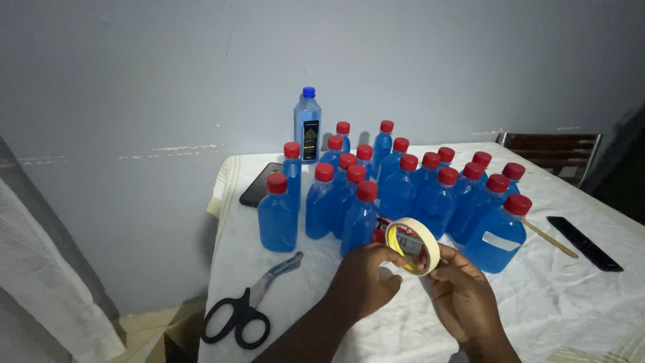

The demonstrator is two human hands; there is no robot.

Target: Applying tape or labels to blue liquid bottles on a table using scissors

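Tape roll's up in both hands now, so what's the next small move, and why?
Probably peel up the free end: both hands, left hand and right hand, hold the tape roll upright, no strip pulled out yet, and the scissors lie unused to the left.

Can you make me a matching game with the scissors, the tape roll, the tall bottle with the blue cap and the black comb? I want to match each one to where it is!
Things:
1. scissors
2. tape roll
3. blue-capped bottle
4. black comb

Places:
A. at the back, near the wall
B. on the right side of the table
C. held up between the left hand and the right hand
D. lying on the cloth at the front left

Pairs: 1-D, 2-C, 3-A, 4-B
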